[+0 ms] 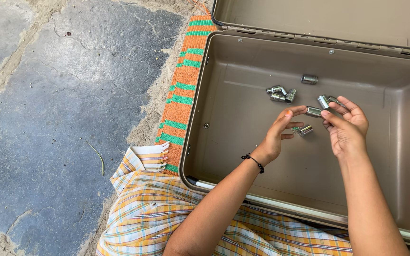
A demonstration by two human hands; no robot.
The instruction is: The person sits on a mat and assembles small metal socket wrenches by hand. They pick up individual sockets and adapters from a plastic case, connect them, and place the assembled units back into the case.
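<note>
Both my hands are over the inside of an open brown plastic case (233, 118). Between the fingertips of my left hand (278, 135) and my right hand (347, 125) I hold a small shiny metal socket (313, 112). My right hand also touches another metal socket (324, 101) by its fingers. A further socket (304, 130) lies on the case floor just under my left fingers. Loose sockets lie farther back: a joined pair (281, 94) and a single one (309, 79).
The case lid (319, 16) stands open at the back. An orange and green woven mat (182, 90) lies under the case's left side. Checked yellow cloth (153, 213) covers my lap at the front. Cracked grey stone floor (58, 104) spreads to the left.
</note>
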